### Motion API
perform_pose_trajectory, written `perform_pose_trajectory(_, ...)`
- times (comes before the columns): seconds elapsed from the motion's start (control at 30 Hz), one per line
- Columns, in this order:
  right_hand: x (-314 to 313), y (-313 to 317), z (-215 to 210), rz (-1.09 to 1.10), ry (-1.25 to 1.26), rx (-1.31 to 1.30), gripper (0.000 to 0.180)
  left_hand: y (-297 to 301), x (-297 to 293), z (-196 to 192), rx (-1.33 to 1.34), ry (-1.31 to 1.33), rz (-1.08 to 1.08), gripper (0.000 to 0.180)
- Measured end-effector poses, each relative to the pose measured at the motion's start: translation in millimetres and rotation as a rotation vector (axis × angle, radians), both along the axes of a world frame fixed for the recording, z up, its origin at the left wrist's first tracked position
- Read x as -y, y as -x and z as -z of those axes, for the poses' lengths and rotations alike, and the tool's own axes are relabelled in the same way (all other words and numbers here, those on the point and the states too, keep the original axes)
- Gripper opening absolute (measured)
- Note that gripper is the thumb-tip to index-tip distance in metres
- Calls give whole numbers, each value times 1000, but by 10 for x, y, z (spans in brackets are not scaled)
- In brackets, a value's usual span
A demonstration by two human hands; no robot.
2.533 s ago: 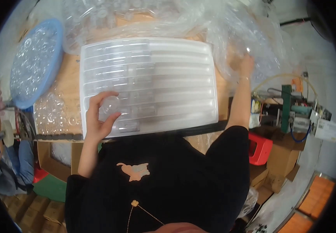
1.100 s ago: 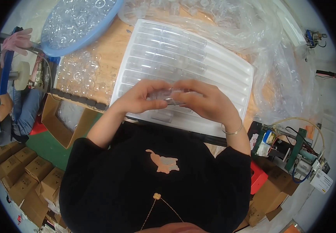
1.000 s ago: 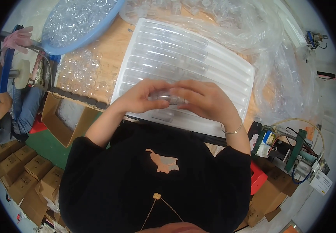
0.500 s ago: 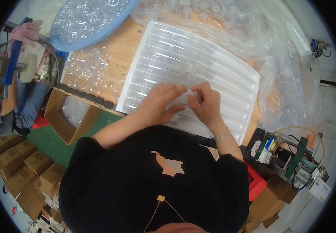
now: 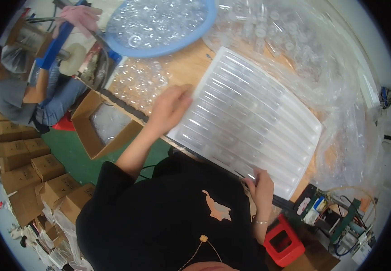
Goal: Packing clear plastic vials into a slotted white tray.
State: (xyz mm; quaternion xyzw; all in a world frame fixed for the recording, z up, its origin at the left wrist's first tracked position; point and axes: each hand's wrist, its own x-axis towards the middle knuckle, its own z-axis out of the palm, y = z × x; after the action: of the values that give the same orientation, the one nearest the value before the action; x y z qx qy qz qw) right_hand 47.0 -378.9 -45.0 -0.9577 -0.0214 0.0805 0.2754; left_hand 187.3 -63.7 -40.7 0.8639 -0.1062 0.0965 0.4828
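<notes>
A white ribbed tray [image 5: 295, 149] lies aslant on the wooden table, with clear plastic tubes [image 5: 231, 90] in rows in its channels. My left hand [image 5: 170, 108] is beside the tray's left edge, fingers stretched out and slightly blurred, holding nothing that I can see. Loose clear round plastic pieces [image 5: 137, 79] are spread just beyond it. At the tray's near edge, my right hand [image 5: 262, 189] has its thumb and fingers drawn together. Something small and shiny shows at those fingertips, too indistinct to name.
A blue basin [image 5: 159, 53] of clear pieces stands at the back left. Clear plastic sheeting [image 5: 340, 108] covers the back and right. An open carton [image 5: 85, 128] sits below the table's left edge. A co-worker's arm [image 5: 35, 95] is at far left, a red stool [image 5: 288, 253] at lower right.
My hands, together over the tray before, have parted: the left went out to the tray's left side, the right down to its near edge. The whole view has shifted, placing the tray lower right.
</notes>
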Motion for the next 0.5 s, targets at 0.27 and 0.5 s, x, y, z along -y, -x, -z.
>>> perform_pose_trajectory(0.27, -32, -9, 70, -38, 56, 94, 23, 103, -11, 389, -180, -371, -89, 18)
perform_pose_trajectory(0.5, -194, -198, 72, -103, 17, 71, 28, -88, 50, 480, -194, -261, -82, 12)
